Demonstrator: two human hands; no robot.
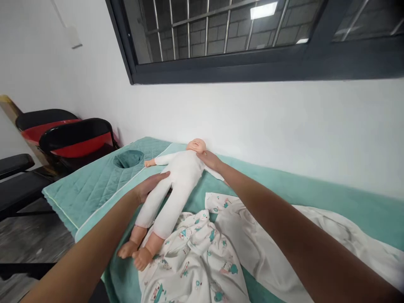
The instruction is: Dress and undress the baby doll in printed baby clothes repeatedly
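Observation:
A baby doll (184,166) in a white long-sleeved suit lies on its back on a green padded bed cover (94,185). Its head points to the wall, its bare feet toward me. My left hand (153,185) is closed around the doll's upper thigh, thumb on top and the other fingers mostly hidden beneath. At the doll's shoulder, near the neck, my right hand (210,160) grips the white suit and body; some fingertips are hidden. Partly beneath the doll's legs lies a printed white baby garment (195,256) with small teal and pink pictures.
A white cloth (252,244) with a printed edge spreads to the right under my forearm. The bed cover has a round face hole (128,159) at left. Black and red folding chairs (80,143) stand beyond it. A white wall (268,122) and barred window (214,38) close off the back.

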